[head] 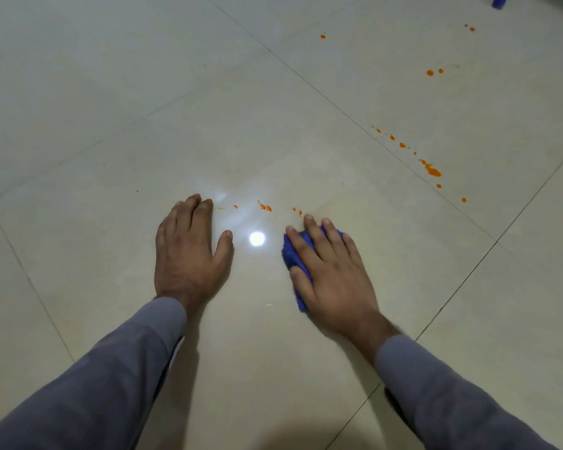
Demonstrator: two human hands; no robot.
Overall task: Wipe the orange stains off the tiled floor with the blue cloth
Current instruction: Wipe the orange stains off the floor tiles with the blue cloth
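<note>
Tiled floor (273, 92): right hand (332, 271) presses cloth (291, 254)

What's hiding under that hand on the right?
A blue cloth lies under the right hand, pressed flat on the tiled floor. Its edges stick out on the thumb side. Whether any orange stains sit beneath the cloth cannot be seen.

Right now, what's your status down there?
Left hand flat on floor. Right hand pressing blue cloth. Orange stains just ahead, unwiped. Nothing blocking.
</note>
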